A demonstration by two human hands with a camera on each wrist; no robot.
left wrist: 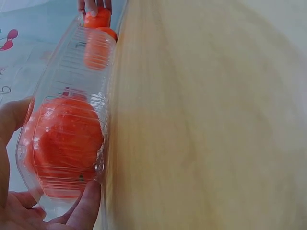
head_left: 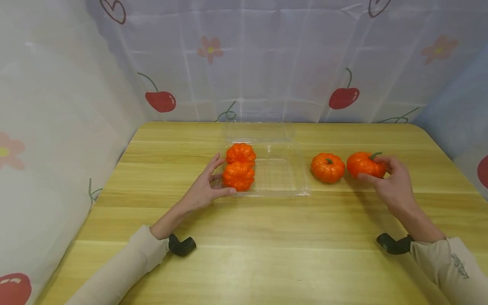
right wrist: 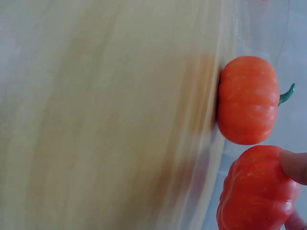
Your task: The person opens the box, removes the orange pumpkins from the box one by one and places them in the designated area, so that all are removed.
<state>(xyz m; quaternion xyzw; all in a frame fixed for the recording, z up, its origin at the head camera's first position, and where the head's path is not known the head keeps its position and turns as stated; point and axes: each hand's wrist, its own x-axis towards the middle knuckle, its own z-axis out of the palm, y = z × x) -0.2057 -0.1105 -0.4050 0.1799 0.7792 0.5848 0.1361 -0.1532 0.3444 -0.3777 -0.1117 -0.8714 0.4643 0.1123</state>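
Wooden tabletop (head_left: 248,262) bearing a clear plastic clamshell container (head_left: 272,176), long axis left to right, lid (head_left: 259,132) open on the far side. The left hand (head_left: 203,188) reaches obliquely inward, thumb and fingers spread wide against the container's left end. The right hand (head_left: 396,181), angled in from the right, pinches a miniature pumpkin (head_left: 361,164), tilted with its stem pointing right; a loose pumpkin (head_left: 328,169) sits upright between it and the container. Two boxed pumpkins (head_left: 239,176) sit one behind the other at the container's left end.
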